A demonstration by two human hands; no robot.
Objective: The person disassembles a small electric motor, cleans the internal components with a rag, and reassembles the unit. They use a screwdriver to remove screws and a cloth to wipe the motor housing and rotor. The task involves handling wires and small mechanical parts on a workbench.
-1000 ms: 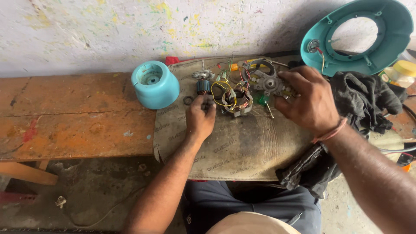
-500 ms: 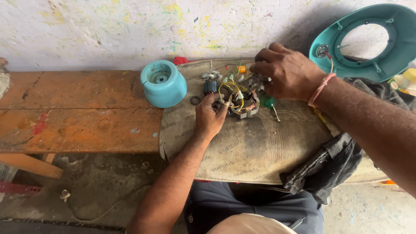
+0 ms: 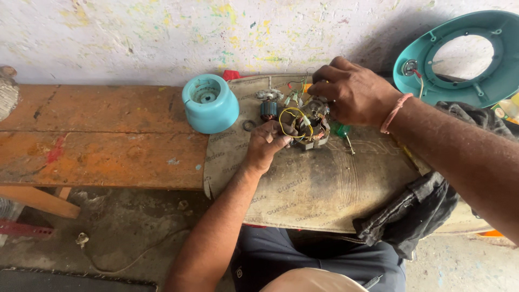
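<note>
Two hands meet on the wired motor stator (image 3: pixel 309 125), far on the mat (image 3: pixel 324 184) — my left hand (image 3: pixel 267 146) pinches its near-left edge, my right hand (image 3: pixel 354 93) curls closed over its far side.

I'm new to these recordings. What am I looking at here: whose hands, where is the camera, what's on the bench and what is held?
The single view comes from a camera on the person's head, looking down at their own bare hands. The left hand pinches the small wired motor assembly with yellow wires; the right hand rests its fingers on top of it. It sits on a worn tan mat lying over an orange wooden bench. Nearby are a teal plastic cap, a dark copper-wound rotor, a teal ring-shaped housing leaning on the wall, and a dark cloth.
</note>
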